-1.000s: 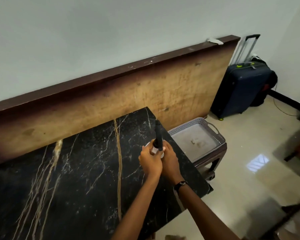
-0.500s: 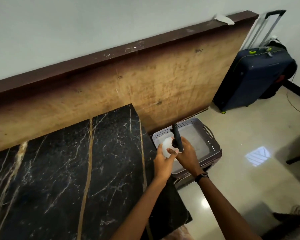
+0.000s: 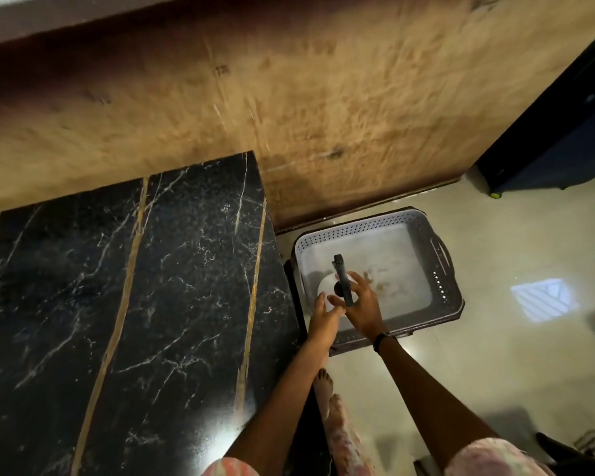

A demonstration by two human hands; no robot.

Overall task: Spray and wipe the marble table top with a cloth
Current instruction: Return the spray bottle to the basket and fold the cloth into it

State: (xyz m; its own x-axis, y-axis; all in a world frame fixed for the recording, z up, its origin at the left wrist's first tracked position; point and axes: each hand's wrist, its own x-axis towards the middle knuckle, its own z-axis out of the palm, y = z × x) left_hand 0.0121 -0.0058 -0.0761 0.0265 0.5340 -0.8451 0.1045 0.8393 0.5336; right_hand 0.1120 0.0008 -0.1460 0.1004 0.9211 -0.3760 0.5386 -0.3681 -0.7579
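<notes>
The black marble table top [image 3: 124,304] with gold and white veins fills the left half of the view. To its right, over a grey perforated basket [image 3: 442,266], both my hands hold a white spray bottle [image 3: 325,286] with a dark nozzle [image 3: 342,280]. My right hand [image 3: 363,305] grips the nozzle head from the right. My left hand [image 3: 323,319] holds the bottle's white body from below. No cloth is visible.
The basket sits on a low dark stool [image 3: 368,341] beside the table's right edge. A wooden board [image 3: 289,97] leans against the wall behind. A dark blue suitcase [image 3: 564,132] stands at the far right. My bare feet [image 3: 327,389] are on the glossy tiled floor [image 3: 495,372].
Both hands carried the spray bottle from above the table's right part rightward and down, past its edge, to over the basket. The view tilted down and moved closer.
</notes>
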